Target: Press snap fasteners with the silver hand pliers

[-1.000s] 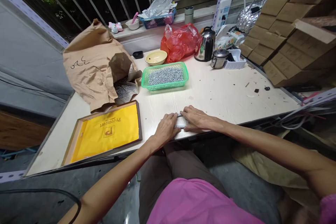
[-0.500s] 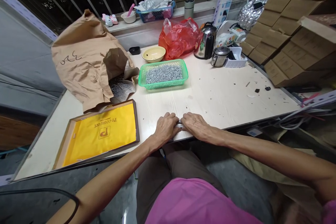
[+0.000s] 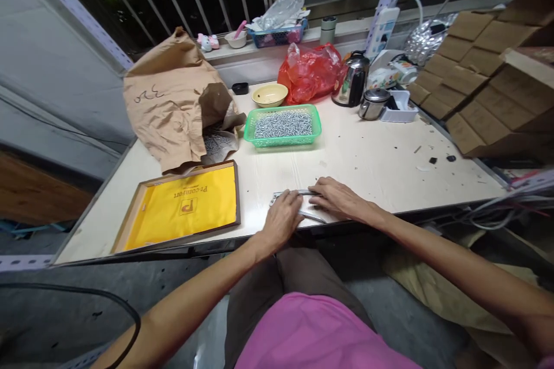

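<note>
Metal strip [image 3: 289, 192] lies crosswise under left hand [image 3: 281, 222], right hand [image 3: 340, 199], hands just apart.

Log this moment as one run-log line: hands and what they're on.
left hand: on metal strips | right hand: on same strips | location: near table edge | beyond: green basket of small metal pieces

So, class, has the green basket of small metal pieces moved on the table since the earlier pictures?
No. The green basket keeps the same place beside the yellow bowl; only the view has shifted.
</note>
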{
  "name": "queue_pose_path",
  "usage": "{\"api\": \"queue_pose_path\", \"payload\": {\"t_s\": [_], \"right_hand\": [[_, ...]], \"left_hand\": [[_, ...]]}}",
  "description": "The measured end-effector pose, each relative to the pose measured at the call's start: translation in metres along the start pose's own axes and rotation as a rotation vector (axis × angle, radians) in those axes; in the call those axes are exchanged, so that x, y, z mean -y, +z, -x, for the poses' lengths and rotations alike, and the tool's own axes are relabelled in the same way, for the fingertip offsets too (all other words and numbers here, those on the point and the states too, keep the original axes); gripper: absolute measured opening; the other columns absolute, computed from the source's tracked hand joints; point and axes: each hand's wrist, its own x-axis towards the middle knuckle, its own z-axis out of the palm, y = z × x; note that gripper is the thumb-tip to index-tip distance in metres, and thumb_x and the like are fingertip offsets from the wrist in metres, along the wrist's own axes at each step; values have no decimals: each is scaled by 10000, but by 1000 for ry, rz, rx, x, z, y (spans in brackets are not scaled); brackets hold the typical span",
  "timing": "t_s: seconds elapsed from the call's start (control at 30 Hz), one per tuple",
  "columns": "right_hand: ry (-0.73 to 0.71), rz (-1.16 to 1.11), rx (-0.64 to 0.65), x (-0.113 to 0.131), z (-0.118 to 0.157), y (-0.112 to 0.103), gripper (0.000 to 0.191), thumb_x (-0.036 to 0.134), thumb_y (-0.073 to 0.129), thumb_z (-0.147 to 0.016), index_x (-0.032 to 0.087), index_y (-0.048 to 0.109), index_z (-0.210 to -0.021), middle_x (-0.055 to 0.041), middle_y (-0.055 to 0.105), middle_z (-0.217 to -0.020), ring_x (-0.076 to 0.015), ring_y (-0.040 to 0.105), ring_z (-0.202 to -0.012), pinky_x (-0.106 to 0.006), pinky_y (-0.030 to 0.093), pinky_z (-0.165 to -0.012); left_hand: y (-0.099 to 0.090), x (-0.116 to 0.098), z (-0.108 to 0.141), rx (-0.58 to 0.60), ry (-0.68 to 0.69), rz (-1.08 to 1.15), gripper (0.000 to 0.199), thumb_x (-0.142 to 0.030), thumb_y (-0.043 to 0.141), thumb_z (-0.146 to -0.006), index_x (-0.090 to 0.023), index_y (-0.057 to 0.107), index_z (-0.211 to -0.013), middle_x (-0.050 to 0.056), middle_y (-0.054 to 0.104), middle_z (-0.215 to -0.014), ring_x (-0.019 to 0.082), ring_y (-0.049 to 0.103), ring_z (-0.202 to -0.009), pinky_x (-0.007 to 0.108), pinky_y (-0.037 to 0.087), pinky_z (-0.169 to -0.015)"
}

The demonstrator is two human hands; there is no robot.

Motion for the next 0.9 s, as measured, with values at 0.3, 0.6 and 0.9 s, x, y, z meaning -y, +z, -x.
{"api": "queue_pose_path", "payload": {"t_s": [0.3, 0.6, 0.9], "right_hand": [[69, 251, -76, -4, -45, -13, 210, 252, 465, -911, 176, 650, -974, -106, 627, -967, -239, 481, -919, -343, 334, -739], [-623, 194, 151, 83, -67, 4, 124, 177, 560, -834, 204, 645, -749, -79, 594, -907, -227, 440, -901, -350, 331, -736], [-542, -290, -323, 86, -86, -20, 197, 232, 399, -939, 189, 588, -970, -62, 635, -888, -165, 557, -835, -305, 437, -761]], "left_hand": [[36, -29, 18, -171, 11, 152, 348, -366, 447, -924, -170, 547, -1194, 125, 590, -1244, 244, 439, -1283, 473, 300, -1100], [52, -39, 28, -143, -73, 177, 463, -443, 459, -904, -121, 537, -1228, 158, 617, -1172, 308, 556, -1129, 455, 439, -957], [9, -40, 86, -204, 57, 111, 399, -358, 468, -917, -152, 499, -1257, 126, 487, -1367, 247, 346, -1349, 394, 351, -1095]]}}
